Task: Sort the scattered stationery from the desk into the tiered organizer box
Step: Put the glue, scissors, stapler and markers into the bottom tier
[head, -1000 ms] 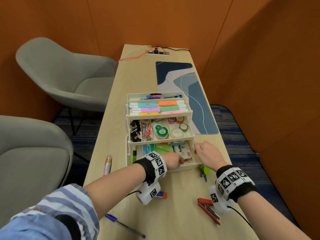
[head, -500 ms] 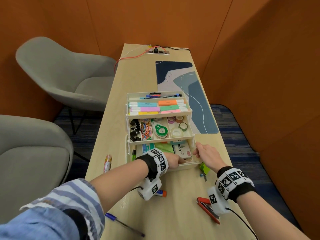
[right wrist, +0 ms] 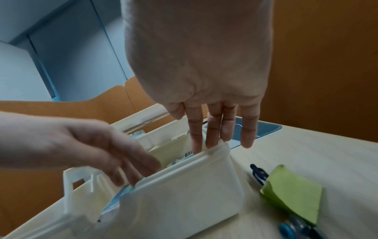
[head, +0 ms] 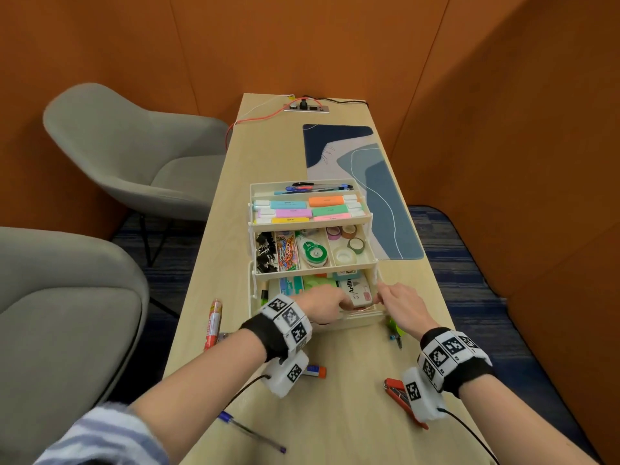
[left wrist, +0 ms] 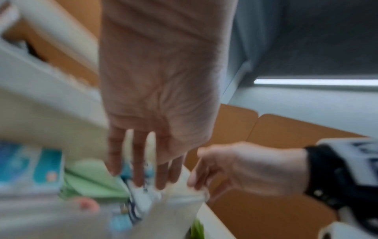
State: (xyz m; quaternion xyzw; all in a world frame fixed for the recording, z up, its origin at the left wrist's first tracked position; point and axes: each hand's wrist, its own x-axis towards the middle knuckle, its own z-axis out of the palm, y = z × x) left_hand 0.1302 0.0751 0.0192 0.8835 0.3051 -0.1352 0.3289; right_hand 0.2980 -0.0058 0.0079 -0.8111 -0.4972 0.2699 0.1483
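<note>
The white tiered organizer [head: 315,268] stands mid-desk with its tiers fanned open. The top one holds highlighters and the middle one clips and tape rolls. My left hand [head: 339,305] reaches into the bottom tier. Its straight fingers [left wrist: 139,176] lie on the near end of a white marker box [head: 357,290]. My right hand [head: 385,297] is at that tier's front right corner, with its straight fingers [right wrist: 212,137] over the rim [right wrist: 184,163]. Neither hand grips anything. The left wrist view is blurred.
Loose on the desk are a red-and-white tube [head: 213,323], a small glue stick [head: 315,370], a blue pen [head: 251,432], a red-handled tool [head: 399,392], green sticky notes [right wrist: 292,192] and a dark pen [right wrist: 259,174]. Grey chairs [head: 110,152] stand left. A desk mat [head: 379,182] lies beyond.
My left fingers have slid a little further right onto the marker box. The right hand has stayed at the tier's front corner.
</note>
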